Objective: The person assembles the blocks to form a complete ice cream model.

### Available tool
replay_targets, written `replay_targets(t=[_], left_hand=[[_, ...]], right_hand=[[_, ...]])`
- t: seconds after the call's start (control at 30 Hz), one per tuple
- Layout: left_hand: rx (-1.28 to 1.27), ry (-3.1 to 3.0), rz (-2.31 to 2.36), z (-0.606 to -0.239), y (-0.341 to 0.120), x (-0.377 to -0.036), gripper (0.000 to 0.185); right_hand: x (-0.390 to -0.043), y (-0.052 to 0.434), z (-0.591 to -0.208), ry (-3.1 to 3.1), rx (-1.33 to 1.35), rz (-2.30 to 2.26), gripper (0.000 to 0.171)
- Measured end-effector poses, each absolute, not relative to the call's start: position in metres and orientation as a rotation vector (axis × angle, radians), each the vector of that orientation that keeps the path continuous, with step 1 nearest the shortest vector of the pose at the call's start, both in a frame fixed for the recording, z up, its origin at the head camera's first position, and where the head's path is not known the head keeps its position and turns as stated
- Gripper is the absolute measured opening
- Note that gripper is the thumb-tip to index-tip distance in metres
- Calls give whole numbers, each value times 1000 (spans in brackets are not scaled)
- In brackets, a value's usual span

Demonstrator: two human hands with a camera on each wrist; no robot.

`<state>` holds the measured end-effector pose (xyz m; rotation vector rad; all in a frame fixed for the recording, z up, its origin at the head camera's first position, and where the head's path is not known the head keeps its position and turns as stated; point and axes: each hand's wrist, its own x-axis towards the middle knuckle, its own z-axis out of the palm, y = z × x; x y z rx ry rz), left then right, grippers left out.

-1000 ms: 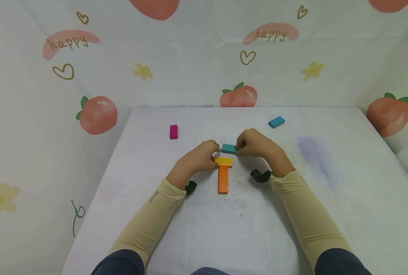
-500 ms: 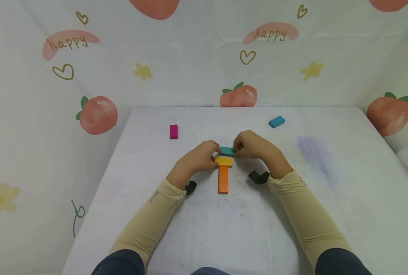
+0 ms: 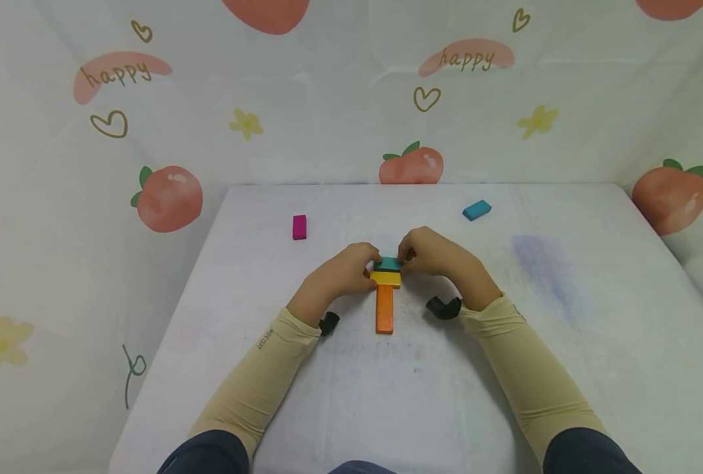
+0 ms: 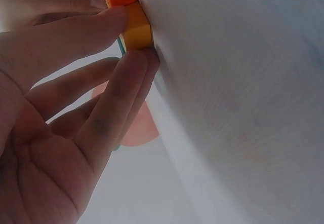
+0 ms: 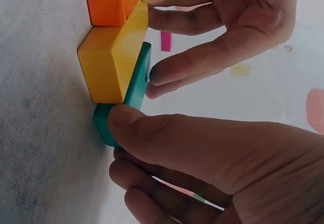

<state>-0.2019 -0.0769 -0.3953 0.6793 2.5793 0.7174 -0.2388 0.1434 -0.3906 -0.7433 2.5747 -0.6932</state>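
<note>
Near the table's middle, an orange block (image 3: 384,311) lies lengthwise with a yellow block (image 3: 387,280) across its far end, like a T. A teal block (image 3: 387,264) lies along the yellow one's far side. My left hand (image 3: 342,271) pinches the left end of the yellow block, thumb on the near side and fingers on the far side, close to the teal block. My right hand (image 3: 440,255) holds the right end of the teal block (image 5: 135,89) between thumb and curled fingers. In the right wrist view, its thumb lies right beside the yellow block's corner.
A magenta block (image 3: 299,227) stands at the back left of the white table (image 3: 351,395). Toward the back right lies a blue block (image 3: 476,210). Behind the table hangs a pale cloth (image 3: 328,85) printed with peaches, hearts and flowers.
My right hand has moved left and nearer to me with the teal block, bringing it from a gap and a slight offset up to the yellow block. The left hand has hardly moved.
</note>
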Motion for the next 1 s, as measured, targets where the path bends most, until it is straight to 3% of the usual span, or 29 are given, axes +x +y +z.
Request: replay_targets(t=[1.0], left_hand=[[704, 2595, 696, -396, -76, -202, 44]], right_hand=[[-238, 141, -391, 2564, -797, -676, 12]])
